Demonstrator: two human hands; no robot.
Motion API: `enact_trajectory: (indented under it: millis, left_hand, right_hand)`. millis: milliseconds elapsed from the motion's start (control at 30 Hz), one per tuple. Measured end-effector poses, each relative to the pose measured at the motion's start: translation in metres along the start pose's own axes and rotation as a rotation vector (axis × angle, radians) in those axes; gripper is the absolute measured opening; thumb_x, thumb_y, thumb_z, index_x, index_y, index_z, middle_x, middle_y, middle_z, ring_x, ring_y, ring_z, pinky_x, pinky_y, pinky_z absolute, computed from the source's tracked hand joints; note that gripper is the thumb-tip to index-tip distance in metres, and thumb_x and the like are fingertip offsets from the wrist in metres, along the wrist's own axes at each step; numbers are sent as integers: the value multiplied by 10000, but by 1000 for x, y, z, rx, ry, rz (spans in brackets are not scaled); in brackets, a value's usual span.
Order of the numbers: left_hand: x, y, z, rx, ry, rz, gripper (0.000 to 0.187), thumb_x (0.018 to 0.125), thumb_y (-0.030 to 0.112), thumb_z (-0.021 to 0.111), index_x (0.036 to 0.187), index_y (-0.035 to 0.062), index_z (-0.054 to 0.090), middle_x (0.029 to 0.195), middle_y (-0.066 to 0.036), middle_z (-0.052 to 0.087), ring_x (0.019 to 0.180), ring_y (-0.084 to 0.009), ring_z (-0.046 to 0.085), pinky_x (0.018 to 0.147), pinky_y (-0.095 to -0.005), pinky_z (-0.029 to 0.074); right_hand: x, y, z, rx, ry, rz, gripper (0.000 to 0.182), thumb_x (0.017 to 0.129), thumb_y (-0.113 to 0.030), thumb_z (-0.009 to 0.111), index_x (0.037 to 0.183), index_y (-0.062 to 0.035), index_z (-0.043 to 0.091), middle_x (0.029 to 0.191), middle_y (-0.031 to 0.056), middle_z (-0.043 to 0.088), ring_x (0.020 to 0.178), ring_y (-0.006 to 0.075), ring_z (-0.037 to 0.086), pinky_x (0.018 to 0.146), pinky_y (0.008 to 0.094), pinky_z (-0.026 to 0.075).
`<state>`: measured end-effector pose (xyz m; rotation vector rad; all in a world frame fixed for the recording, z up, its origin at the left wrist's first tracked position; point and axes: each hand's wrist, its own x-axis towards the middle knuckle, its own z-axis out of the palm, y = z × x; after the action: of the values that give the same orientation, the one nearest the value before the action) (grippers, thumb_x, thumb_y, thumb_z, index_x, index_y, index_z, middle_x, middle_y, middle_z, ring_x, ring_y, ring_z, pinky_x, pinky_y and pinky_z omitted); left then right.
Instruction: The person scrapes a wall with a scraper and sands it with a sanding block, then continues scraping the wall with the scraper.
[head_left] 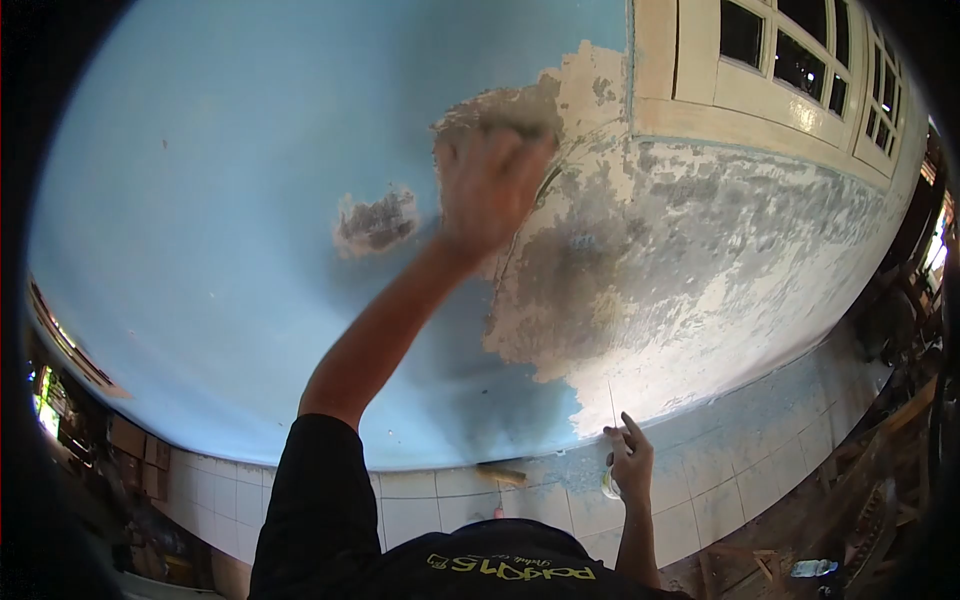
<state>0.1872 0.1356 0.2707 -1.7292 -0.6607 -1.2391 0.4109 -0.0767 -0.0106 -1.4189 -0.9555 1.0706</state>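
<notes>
My left hand [490, 185] reaches up to the wall [250, 200], over a rough patch where the blue paint is gone. Motion smears its fingers, so what they hold, if anything, does not show. Low on the right, my right hand [630, 465] is near the wall's foot with its index finger raised. A thin pale strip [613, 402] sticks up from its fingers. Below them, against the palm side, is a small white thing [610, 482] whose kind I cannot make out. Grey and white bare plaster [700, 230] spreads between the hands and to the right.
A cream window frame [770, 110] with glass panes is at the upper right. White tiles [590, 510] run along below the painted wall, with a yellowish block [502, 474] on their top edge. Wood scraps and a plastic bottle [814, 568] lie at lower right.
</notes>
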Motion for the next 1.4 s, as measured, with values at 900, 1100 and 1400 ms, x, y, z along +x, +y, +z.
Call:
enact_trajectory:
  millis: [900,1100,1400]
  left_hand:
    - [-61,1,0,-7,77,-45,132,902,271,660,1027,257,700,768,37,526,750,-154,501,752,-391,293]
    - [-87,10,-13,66,-99,96,162,901,281,661,1057,248,689,785,29,540,767,-166,514,764,-399,294]
    - [-85,24,14,-60,20,40,114,899,227,634,998,215,688,837,32,552,834,-170,525,792,-423,308]
  right_hand:
    - [-10,10,-8,-38,9,20,464,957,-135,583,1379,34,489,949,161,723,501,70,523,450,224,421]
    - [-16,12,-17,-30,40,1,456,957,-132,580,1370,43,495,967,166,725,496,69,521,444,225,420]
    - [-13,8,-13,-28,18,-4,456,960,-131,582,1370,48,491,958,171,725,506,74,533,444,230,424]
